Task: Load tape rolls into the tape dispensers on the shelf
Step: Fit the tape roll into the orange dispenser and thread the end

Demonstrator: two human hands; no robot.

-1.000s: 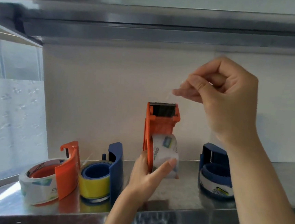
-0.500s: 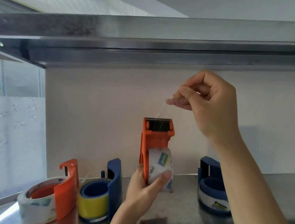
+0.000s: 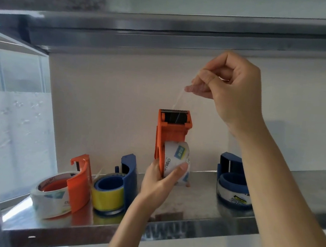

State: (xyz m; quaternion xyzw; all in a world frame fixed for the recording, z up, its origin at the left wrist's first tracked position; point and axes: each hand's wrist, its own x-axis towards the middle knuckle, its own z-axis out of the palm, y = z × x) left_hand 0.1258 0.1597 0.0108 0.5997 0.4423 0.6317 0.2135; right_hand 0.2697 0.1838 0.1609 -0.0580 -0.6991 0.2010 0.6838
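The left hand [image 3: 159, 182] grips the orange dispenser [image 3: 172, 132], roll [image 3: 177, 158] loaded, upright at mid-shelf [image 3: 200, 203]; the right hand [image 3: 234, 90] pinches what seems the tape end [image 3: 178, 99]. Draw it straight over the cutter [image 3: 174, 110], keeping tension.

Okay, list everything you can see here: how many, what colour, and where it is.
held dispenser: 1, orange, upright at mid-shelf, cutter on top
loaded roll: 1, clear with a blue-yellow label, in the held dispenser
tape strip: 1, clear, from the cutter up to the right hand
orange dispenser: 1, orange, shelf left
clear roll: 1, clear-white, in the orange dispenser
blue dispenser: 1, blue, left of centre
yellow roll: 1, yellow, in the blue dispenser
right blue dispenser: 1, blue, shelf right, holding a white roll
metal shelf: 1, silver, under everything
upper shelf: 1, silver, overhead
window: 1, frosted, far left
left hand: 1, grips the held dispenser
right hand: 1, pinches the tape strip
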